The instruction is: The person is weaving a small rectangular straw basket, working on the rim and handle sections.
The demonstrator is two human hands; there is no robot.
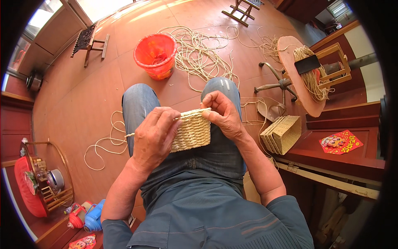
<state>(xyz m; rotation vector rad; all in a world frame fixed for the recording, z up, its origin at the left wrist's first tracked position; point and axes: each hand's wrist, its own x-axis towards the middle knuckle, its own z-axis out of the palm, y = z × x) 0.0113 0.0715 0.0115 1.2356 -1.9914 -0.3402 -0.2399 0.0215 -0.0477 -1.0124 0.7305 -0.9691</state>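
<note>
A small woven basket [190, 133] of pale cord rests over my thighs between both hands. My left hand [155, 133] is closed at its upper left edge, thumb and fingers pinching a strand of cord, with a length trailing off leftward. My right hand [219, 116] pinches the upper right corner of the weave, thumb on the rim and fingers curled above it. Whether a loose strand sits in those right fingertips is too small to tell.
A red bucket [155, 56] stands beside tangled cord [203, 54]. A swivel chair [286, 58] holds coiled cord [319, 89] and a black rectangular object [306, 64]. Stacked woven baskets [286, 133] sit at right. A folding stool [95, 45], thermoses [93, 216] and a round red item [29, 182] are around me.
</note>
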